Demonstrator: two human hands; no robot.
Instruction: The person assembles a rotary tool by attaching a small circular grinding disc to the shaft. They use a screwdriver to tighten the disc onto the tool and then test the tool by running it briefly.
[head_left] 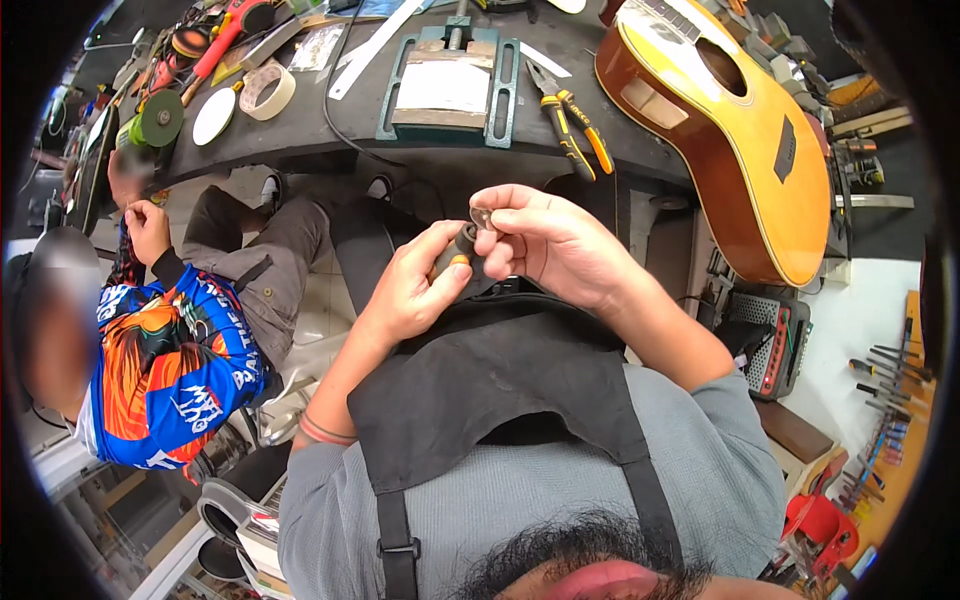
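My left hand (412, 287) is wrapped round a short, dark cylindrical tool (456, 249), which has a yellow-orange spot by my thumb. Its tip points up and to the right, toward my other hand. Between thumb and fingers, my right hand (560, 245) pinches a small, dull metal piece (482, 216) right at that tip; whether the two parts touch I cannot tell. Both hands are held in front of my black apron (500, 370), short of the bench edge. My fingers partly hide the tool and the small piece.
On the dark bench (340, 130) ahead lie a green vise (447, 88), yellow-black pliers (572, 120), a tape roll (267, 92) and a steel ruler (375, 45). An acoustic guitar (735, 130) rests at the right. Another person in a colourful shirt (175, 360) sits at my left.
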